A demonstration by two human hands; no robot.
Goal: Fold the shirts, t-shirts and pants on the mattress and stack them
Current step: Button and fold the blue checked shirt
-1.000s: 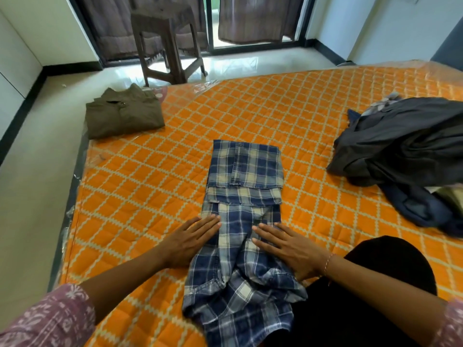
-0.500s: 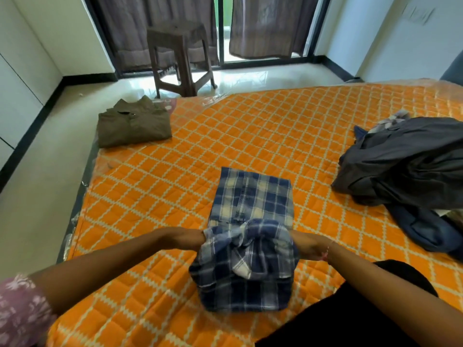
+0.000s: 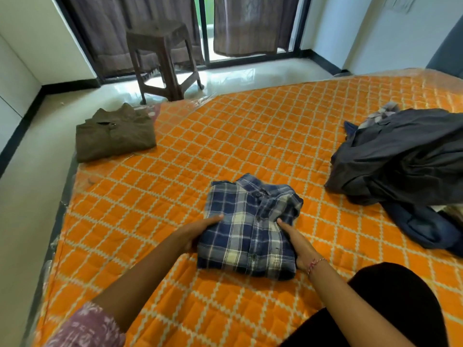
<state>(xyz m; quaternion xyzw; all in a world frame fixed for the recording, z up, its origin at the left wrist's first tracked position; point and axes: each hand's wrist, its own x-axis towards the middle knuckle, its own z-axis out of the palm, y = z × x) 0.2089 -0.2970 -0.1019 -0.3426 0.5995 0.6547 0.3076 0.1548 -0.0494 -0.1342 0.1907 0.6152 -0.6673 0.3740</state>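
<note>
One folded plaid shirt (image 3: 246, 230) lay in the middle of the orange mattress (image 3: 225, 146) — the left hand (image 3: 198, 232) and right hand (image 3: 297, 242) held its two sides, each grip curled around an edge. One folded brown shirt (image 3: 114, 132) sat far left of it; one dark clothes pile (image 3: 406, 156) far right.

Near centre, the folded shirt (image 3: 249, 227) is blue-and-white plaid. The mattress (image 3: 225, 136) is orange with a cream diamond lattice. Far left lies an olive-brown shirt (image 3: 114, 134); right, a dark grey and navy clothes pile (image 3: 400, 166).
</note>
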